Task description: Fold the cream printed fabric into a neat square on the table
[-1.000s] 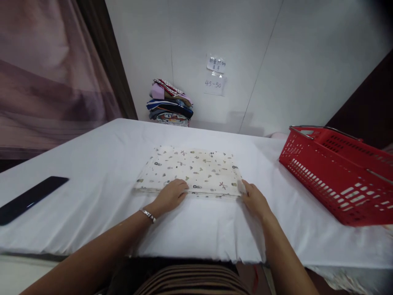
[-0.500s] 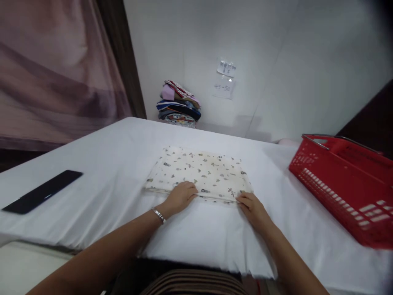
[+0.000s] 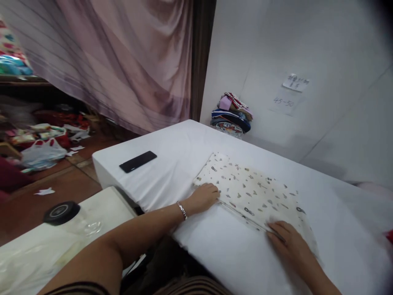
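Observation:
A folded cream cloth with small scattered prints lies flat on the white-covered table. My left hand, with a silver bracelet at the wrist, has its fingers closed on the near edge towards the left corner. Farther right along the same edge is my right hand, slightly blurred. Its fingers lie over the cloth and its thumb is at the edge, pinching the layers.
A black phone rests on the table's left part. Folded clothes are stacked by the wall. At lower left, a white surface carries a black round object and clear plastic. Bags lie on the floor.
The view has swung left, so the red basket is nearly out of frame. My right hand has shifted left along the cloth's near edge, closer to my left hand.

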`<state>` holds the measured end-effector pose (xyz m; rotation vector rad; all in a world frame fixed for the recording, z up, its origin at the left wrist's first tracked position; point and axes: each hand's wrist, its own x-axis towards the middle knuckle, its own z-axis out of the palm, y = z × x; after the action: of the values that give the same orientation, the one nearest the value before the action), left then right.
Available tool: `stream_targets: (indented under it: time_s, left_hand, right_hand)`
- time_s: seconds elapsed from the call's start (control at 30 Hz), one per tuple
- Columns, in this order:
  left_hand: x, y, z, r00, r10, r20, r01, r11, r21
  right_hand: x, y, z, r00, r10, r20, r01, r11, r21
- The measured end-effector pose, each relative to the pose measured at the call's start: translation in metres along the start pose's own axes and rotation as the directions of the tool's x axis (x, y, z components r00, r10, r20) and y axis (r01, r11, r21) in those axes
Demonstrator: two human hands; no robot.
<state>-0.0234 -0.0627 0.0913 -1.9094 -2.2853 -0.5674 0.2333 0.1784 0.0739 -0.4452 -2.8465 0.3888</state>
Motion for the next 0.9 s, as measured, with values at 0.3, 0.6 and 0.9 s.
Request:
stream_targets:
  time_s: [0.3, 0.6, 0.9]
  left_hand:
    - [-0.037, -0.056, -0.029, 0.957, -0.257, -0.135, 0.256, 0.966, -0.024]
    - [-0.046, -0.064, -0.03, 0.893, -0.448, -0.039, 0.423, 0.866, -0.267]
    - [-0.038, -0.069, -0.03, 0.942, -0.333, -0.051, 0.324, 0.937, -0.129]
  right_hand:
    - [0.033, -0.029, 0.015, 0.989, -0.144, 0.035, 0.144, 0.99, 0.0]
    - [0.089, -0.098, 0.036, 0.958, -0.277, 0.068, 0.275, 0.961, 0.04]
    - [0.093, -0.098, 0.039, 0.957, -0.29, -0.013, 0.29, 0.957, 0.022]
